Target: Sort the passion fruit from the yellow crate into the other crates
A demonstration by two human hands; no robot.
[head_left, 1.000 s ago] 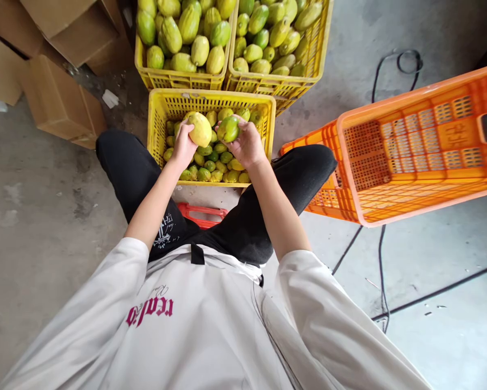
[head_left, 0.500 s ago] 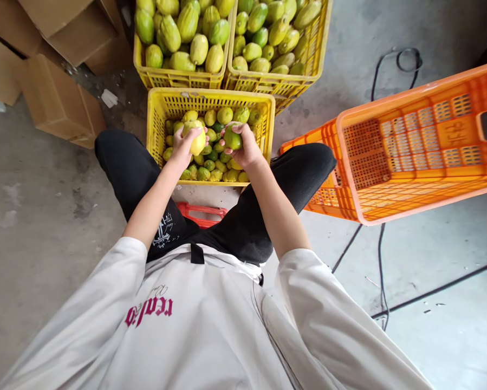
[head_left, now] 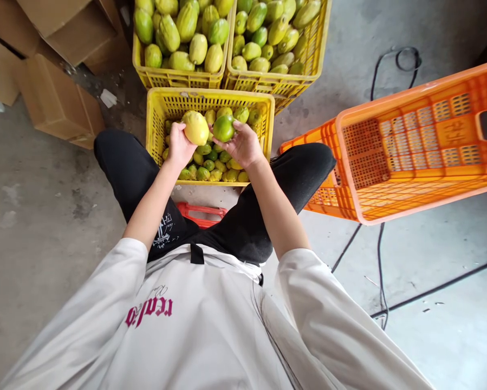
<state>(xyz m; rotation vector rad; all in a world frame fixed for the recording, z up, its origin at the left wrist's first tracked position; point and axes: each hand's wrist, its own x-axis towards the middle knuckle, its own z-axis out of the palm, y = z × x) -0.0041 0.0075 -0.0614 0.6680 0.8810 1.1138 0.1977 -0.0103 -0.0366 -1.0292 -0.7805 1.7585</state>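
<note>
My left hand (head_left: pixel 181 145) is closed around the lower side of a plump yellow papaya (head_left: pixel 196 128), whose smooth upper face is exposed. A green papaya (head_left: pixel 224 129), smaller and rounder, rests in the fingers of my right hand (head_left: pixel 245 145), with the thumb at its side. Both fruits are held side by side above a yellow slatted crate (head_left: pixel 210 98) between my knees. Inside that crate lie many green and yellow fruits (head_left: pixel 213 165), partly hidden by my hands and the two held ones.
Two yellow crates, a left one (head_left: pixel 178 79) and a right one (head_left: pixel 276 80), stand beyond, heaped with papayas. An orange crate (head_left: pixel 430 135) lies to the right. Cardboard boxes (head_left: pixel 56 97) sit at the left. Black cables (head_left: pixel 383 287) run over the concrete floor.
Both hands have turned their palms upward, so the two papayas show more fully. The green papaya has moved slightly left, closer to the yellow one.
</note>
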